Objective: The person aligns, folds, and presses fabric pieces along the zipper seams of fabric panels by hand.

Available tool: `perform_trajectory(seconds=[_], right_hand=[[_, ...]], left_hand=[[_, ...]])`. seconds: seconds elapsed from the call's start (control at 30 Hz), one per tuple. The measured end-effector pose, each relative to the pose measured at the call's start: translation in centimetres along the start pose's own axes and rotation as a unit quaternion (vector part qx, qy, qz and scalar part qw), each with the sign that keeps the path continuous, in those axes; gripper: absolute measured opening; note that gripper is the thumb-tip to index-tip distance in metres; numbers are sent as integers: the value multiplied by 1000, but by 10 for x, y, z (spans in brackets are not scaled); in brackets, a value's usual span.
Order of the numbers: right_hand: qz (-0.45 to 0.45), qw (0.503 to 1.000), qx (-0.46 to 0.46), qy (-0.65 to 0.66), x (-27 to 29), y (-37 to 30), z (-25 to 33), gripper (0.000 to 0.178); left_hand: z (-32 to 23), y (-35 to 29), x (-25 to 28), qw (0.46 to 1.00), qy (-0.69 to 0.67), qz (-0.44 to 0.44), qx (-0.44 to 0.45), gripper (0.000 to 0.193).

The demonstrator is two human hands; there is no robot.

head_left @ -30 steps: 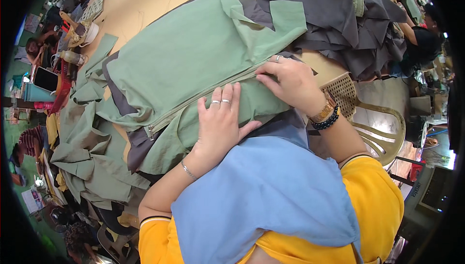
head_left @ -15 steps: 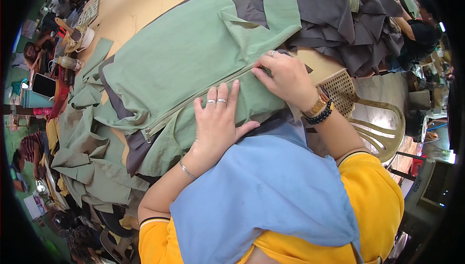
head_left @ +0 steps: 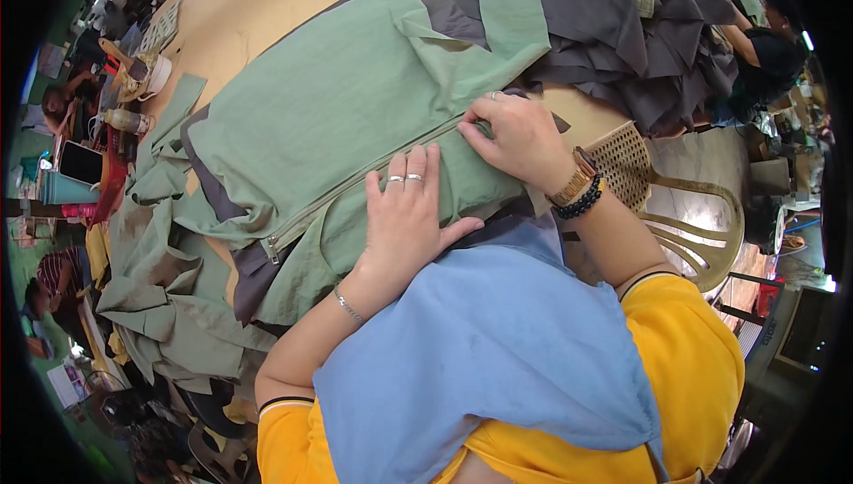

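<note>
Flat on the tan worktop [head_left: 267, 13]: green jacket [head_left: 355, 102], zip [head_left: 355, 186] running diagonally across it. Left hand [head_left: 404, 218] spread, palm down, pressing cloth just below the zip. Right hand [head_left: 520, 138], grip pressed together, pinching the zip's upper end. Beyond that grip, grey garment heap [head_left: 604, 13]; beside the wrist, tan plastic chair [head_left: 675, 209].

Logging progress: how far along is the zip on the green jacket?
Done: green jacket lies spread on the table. In hand: left hand presses flat by the zipper; right hand pinches its upper end. Left: slider sits at the lower end; whether the teeth are joined cannot be told.
</note>
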State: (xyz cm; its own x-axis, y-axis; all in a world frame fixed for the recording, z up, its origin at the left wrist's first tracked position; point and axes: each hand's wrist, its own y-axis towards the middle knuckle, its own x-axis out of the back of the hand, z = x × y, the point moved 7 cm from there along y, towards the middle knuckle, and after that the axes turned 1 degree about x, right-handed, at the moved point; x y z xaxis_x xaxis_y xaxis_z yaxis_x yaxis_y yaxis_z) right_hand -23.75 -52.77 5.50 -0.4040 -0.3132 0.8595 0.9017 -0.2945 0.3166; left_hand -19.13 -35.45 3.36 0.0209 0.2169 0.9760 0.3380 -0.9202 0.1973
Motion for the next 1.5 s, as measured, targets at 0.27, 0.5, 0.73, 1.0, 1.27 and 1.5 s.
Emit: perform_trajectory(seconds=[0.27, 0.5, 0.73, 1.0, 1.27, 1.5], right_hand=[[-2, 998, 59, 6, 24, -1, 41, 14], [22, 991, 131, 36, 3, -6, 40, 18], [-15, 994, 61, 92, 0, -7, 25, 15], [-28, 997, 25, 71, -4, -3, 13, 16], [-54, 996, 50, 51, -7, 0, 16, 15], [-63, 995, 78, 11, -9, -3, 22, 15]], left_hand=[[1, -5, 8, 1000, -13, -17, 3, 103], [3, -10, 9, 999, -39, -10, 6, 90], [3, -12, 10, 999, -35, -14, 4, 88], [2, -7, 12, 999, -29, -12, 10, 94], [3, -2, 5, 1000, -7, -6, 11, 100], [1, 2, 6, 1000, -7, 6, 9, 99]])
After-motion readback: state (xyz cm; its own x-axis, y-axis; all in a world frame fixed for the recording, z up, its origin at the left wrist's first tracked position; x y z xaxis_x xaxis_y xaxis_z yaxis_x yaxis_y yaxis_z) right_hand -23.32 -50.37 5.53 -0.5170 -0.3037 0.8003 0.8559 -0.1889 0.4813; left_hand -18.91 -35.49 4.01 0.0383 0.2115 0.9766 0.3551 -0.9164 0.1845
